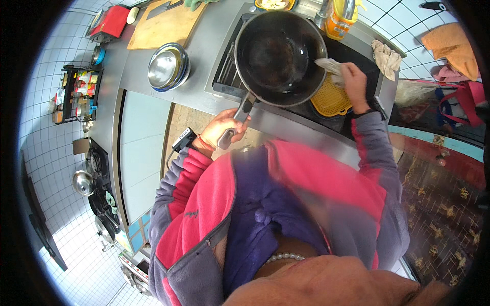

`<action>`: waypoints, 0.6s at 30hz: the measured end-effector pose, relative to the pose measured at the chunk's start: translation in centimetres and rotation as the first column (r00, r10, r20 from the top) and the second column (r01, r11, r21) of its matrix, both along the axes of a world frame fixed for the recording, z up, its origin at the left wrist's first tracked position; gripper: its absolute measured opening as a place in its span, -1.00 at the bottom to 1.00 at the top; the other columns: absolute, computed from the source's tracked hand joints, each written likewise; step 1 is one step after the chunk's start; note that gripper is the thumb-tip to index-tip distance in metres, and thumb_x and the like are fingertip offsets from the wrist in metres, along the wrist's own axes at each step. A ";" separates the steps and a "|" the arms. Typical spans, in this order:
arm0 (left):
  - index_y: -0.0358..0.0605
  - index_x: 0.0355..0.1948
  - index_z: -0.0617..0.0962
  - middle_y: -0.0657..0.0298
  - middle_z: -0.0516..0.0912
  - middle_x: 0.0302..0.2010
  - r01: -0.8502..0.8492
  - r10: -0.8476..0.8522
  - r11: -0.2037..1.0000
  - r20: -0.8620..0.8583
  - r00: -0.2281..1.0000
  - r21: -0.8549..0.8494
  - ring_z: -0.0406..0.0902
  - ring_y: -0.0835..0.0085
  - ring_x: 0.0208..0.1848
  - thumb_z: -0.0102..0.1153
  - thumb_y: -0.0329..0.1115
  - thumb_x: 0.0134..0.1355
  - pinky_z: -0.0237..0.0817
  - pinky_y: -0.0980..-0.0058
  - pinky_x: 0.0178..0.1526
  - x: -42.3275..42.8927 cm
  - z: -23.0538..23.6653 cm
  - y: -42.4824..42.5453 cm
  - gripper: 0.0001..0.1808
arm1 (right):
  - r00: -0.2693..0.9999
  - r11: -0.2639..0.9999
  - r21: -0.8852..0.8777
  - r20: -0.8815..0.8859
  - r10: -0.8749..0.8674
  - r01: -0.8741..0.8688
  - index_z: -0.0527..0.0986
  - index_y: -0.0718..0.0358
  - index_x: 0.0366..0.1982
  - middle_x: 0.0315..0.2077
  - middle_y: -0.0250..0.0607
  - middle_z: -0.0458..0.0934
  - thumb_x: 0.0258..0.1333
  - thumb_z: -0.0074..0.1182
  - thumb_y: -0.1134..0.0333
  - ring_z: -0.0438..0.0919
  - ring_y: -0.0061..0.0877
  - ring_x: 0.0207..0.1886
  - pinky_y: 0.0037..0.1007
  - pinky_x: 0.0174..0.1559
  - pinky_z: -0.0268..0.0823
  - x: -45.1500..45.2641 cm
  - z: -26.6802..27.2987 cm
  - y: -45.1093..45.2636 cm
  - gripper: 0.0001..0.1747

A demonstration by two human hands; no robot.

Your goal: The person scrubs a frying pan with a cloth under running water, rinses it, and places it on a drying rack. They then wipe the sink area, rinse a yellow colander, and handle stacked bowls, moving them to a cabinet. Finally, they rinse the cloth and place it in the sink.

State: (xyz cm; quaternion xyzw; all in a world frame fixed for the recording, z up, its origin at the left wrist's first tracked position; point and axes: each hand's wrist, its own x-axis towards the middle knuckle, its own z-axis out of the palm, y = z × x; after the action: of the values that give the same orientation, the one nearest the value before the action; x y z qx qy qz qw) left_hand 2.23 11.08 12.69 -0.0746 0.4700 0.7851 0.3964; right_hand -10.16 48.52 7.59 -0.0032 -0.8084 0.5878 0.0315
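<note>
My left hand grips the handle of a deep dark frying pan over the stove. Dark brown patches and a few bright glints mark the pan's inner bottom. In my right hand is a crumpled pale cloth, its end at the pan's right rim. Whether the cloth touches the rim, I cannot tell. Below that hand a yellow plastic basket rests on the black cooktop, partly hidden by the pan.
Stacked metal bowls stand left of the stove. Beyond them lies a cutting board with a cleaver on it. A yellow-capped oil bottle stands behind the pan. Another cloth lies at the counter's right edge. A spice rack is far left.
</note>
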 end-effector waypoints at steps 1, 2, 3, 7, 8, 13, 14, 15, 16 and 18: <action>-0.36 -0.08 0.38 0.28 0.37 -0.55 0.005 -0.007 0.999 0.047 0.999 0.047 0.29 0.56 -0.72 0.08 -0.32 0.02 0.09 0.62 -0.65 0.1 -0.2 0.3 -0.55 | 0.995 0.999 -0.005 -0.092 0.034 -0.035 0.52 0.34 -0.29 -0.53 -0.32 0.53 0.18 -0.01 0.30 0.46 -0.70 -0.45 -0.52 -0.39 0.34 0.2 0.1 -1.4 -0.77; -0.35 -0.09 0.39 0.28 0.40 -0.54 0.000 -0.007 0.996 0.080 0.997 0.091 0.29 0.57 -0.71 0.08 -0.34 0.02 0.09 0.63 -0.64 0.3 -0.4 0.6 -0.57 | 0.992 0.993 0.012 -0.052 0.117 -0.116 0.51 0.33 -0.28 -0.51 -0.29 0.54 0.17 0.00 0.31 0.47 -0.68 -0.44 -0.52 -0.36 0.35 0.4 0.0 -2.8 -0.78; -0.33 -0.10 0.40 0.28 0.42 -0.53 -0.007 -0.007 0.993 0.121 0.993 0.118 0.28 0.58 -0.70 0.07 -0.37 0.01 0.10 0.63 -0.63 0.5 -0.5 0.8 -0.59 | 0.971 0.973 0.021 -0.063 0.232 -0.231 0.50 0.33 -0.26 -0.48 -0.27 0.54 0.16 0.01 0.31 0.47 -0.67 -0.42 -0.52 -0.34 0.35 0.7 -0.2 -4.1 -0.78; -0.31 -0.10 0.41 0.29 0.44 -0.53 -0.010 -0.014 0.988 0.155 0.988 0.153 0.26 0.60 -0.68 0.07 -0.38 0.01 0.09 0.63 -0.63 1.0 -0.5 1.3 -0.60 | 0.875 0.878 0.029 -0.073 0.479 -0.479 0.51 0.34 -0.29 -0.49 -0.19 0.56 0.10 0.02 0.37 0.50 -0.60 -0.40 -0.50 -0.28 0.35 1.0 -0.9 -7.7 -0.81; -0.31 -0.09 0.40 0.30 0.42 -0.55 -0.021 0.004 0.993 0.154 0.988 0.113 0.25 0.61 -0.68 0.07 -0.37 0.02 0.09 0.62 -0.63 1.1 -0.4 1.3 -0.59 | 0.862 0.863 0.090 -0.059 0.503 -0.498 0.52 0.34 -0.29 -0.49 -0.20 0.57 0.10 0.01 0.38 0.51 -0.61 -0.39 -0.50 -0.27 0.35 1.2 -0.8 -8.0 -0.81; -0.30 -0.10 0.40 0.32 0.40 -0.57 0.020 -0.031 0.995 0.126 0.992 0.094 0.25 0.60 -0.70 0.06 -0.38 0.02 0.10 0.62 -0.63 1.0 0.1 1.0 -0.61 | 0.931 0.930 -0.066 -0.083 0.356 -0.362 0.53 0.34 -0.29 -0.48 -0.22 0.57 0.11 0.00 0.39 0.50 -0.65 -0.38 -0.56 -0.29 0.34 0.6 -0.6 -5.8 -0.81; -0.30 -0.11 0.40 0.32 0.40 -0.57 0.024 -0.037 0.994 0.120 0.992 0.103 0.25 0.60 -0.70 0.05 -0.38 0.01 0.10 0.62 -0.63 0.9 0.1 1.0 -0.62 | 0.958 0.958 -0.031 -0.034 0.285 -0.286 0.52 0.35 -0.28 -0.47 -0.20 0.58 0.11 0.00 0.37 0.51 -0.63 -0.37 -0.55 -0.28 0.35 0.0 -0.9 -4.9 -0.80; -0.30 -0.11 0.41 0.32 0.40 -0.57 0.029 -0.040 0.995 0.113 0.993 0.097 0.26 0.59 -0.70 0.05 -0.39 0.01 0.10 0.62 -0.63 0.8 0.1 1.0 -0.62 | 0.972 0.972 -0.008 -0.027 0.233 -0.233 0.52 0.36 -0.27 -0.45 -0.17 0.58 0.11 0.01 0.35 0.52 -0.60 -0.36 -0.53 -0.26 0.35 -0.7 -1.3 -3.9 -0.78; -0.30 -0.12 0.42 0.32 0.40 -0.57 0.034 -0.043 0.995 0.104 0.994 0.092 0.27 0.59 -0.70 0.04 -0.39 0.01 0.11 0.62 -0.63 0.7 0.2 1.2 -0.63 | 0.990 0.989 0.049 -0.026 0.141 -0.139 0.51 0.36 -0.25 -0.43 -0.14 0.59 0.10 0.01 0.34 0.54 -0.53 -0.34 -0.49 -0.25 0.36 -1.7 -2.0 -3.1 -0.76; -0.31 -0.12 0.41 0.30 0.40 -0.57 0.059 -0.065 0.996 0.084 0.994 0.069 0.28 0.58 -0.71 0.05 -0.36 0.01 0.10 0.62 -0.64 0.4 0.3 1.6 -0.61 | 0.993 0.993 0.115 -0.115 0.001 0.013 0.50 0.36 -0.22 -0.39 -0.08 0.60 0.07 0.02 0.31 0.58 -0.39 -0.30 -0.43 -0.22 0.37 -3.8 -3.7 -2.3 -0.72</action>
State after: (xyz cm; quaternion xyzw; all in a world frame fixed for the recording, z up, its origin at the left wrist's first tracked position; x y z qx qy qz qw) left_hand 2.65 12.70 12.96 -0.0803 0.4282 0.7836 0.4428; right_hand -13.96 46.26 3.88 0.0301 -0.8380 0.5390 0.0798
